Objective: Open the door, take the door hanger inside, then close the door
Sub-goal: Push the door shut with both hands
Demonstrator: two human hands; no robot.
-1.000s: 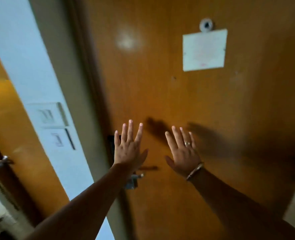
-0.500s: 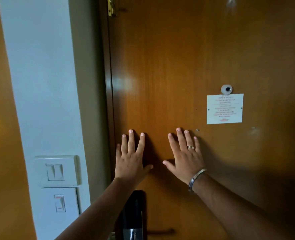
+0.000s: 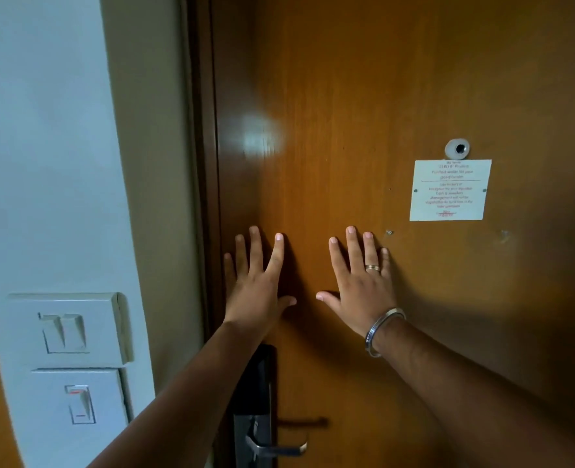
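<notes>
A brown wooden door fills most of the view and sits shut in its frame. My left hand lies flat on it near the latch edge, fingers spread. My right hand, with a ring and a metal bangle, is pressed flat beside it, also empty. Below my left hand is a black lock plate with a metal lever handle. No door hanger is visible.
A white notice is fixed to the door under a peephole. Left of the frame, a white wall strip carries two light switch plates, one above the other.
The view has tilted up and steadied, so the handle sits lower in frame. Both hands went from hovering off the door to lying flat on it.
</notes>
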